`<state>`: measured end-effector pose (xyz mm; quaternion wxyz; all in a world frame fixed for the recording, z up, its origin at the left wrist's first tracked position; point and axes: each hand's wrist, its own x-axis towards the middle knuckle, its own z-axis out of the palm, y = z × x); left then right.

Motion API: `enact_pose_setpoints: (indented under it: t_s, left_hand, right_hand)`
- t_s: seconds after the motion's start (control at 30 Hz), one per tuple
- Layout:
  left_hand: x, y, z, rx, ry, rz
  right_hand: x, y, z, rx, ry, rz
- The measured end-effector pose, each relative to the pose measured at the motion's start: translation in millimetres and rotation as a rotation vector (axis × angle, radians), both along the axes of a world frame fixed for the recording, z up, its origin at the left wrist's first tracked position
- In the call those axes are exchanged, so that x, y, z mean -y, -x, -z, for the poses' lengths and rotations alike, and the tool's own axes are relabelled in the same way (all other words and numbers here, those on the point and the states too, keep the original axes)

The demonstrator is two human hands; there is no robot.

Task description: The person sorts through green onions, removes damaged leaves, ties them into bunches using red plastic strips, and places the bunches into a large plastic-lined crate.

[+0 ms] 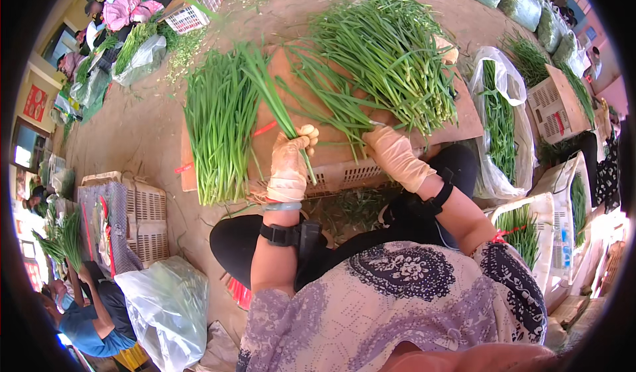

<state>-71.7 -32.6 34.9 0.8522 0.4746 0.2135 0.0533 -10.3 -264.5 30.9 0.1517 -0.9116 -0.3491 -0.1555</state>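
My left hand (292,161), in a pale thin glove, grips a small bunch of garlic chives (278,106) whose leaves point up and away. My gloved right hand (395,153) has its fingers closed on the near ends of some loose chives (343,108); its fingertips are partly hidden. To the left of my left hand, a dense, aligned row of chives (221,128) lies on a brown board (303,98). A larger, tangled heap of chives (387,59) covers the board's far right part. Red tape (265,128) shows beside the neat row.
A plastic crate (348,175) supports the board close to my knees. On the right stand a clear bag of greens (499,123) and white crates (526,238). Stacked crates (144,213) and a plastic bag (166,307) are at left, near a person (94,317) holding greens.
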Motion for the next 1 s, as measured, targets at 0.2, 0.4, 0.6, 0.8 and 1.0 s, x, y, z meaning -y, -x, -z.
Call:
enact_pose_setpoints:
  t_s: [0.2, 0.4, 0.6, 0.8, 1.0]
  left_hand:
    - [16, 4, -14, -0.017, 0.107, 0.159]
    - [27, 3, -5, -0.004, -0.062, 0.089]
    - [-6, 5, -18, 0.040, -0.178, 0.015]
    - [-19, 5, -18, 0.150, 0.231, -0.014]
    - [0, -2, 2, -0.025, 0.180, 0.190]
  right_hand:
    - [-18, 16, -34, -0.047, -0.351, 0.082]
    - [-44, 65, -23, -0.546, -0.211, -0.149]
    - [-23, 85, -23, -0.723, -0.057, -0.608]
    - [1, 53, -33, 0.069, 0.304, -0.184]
    - [-7, -44, 6, -0.129, 0.126, 0.147]
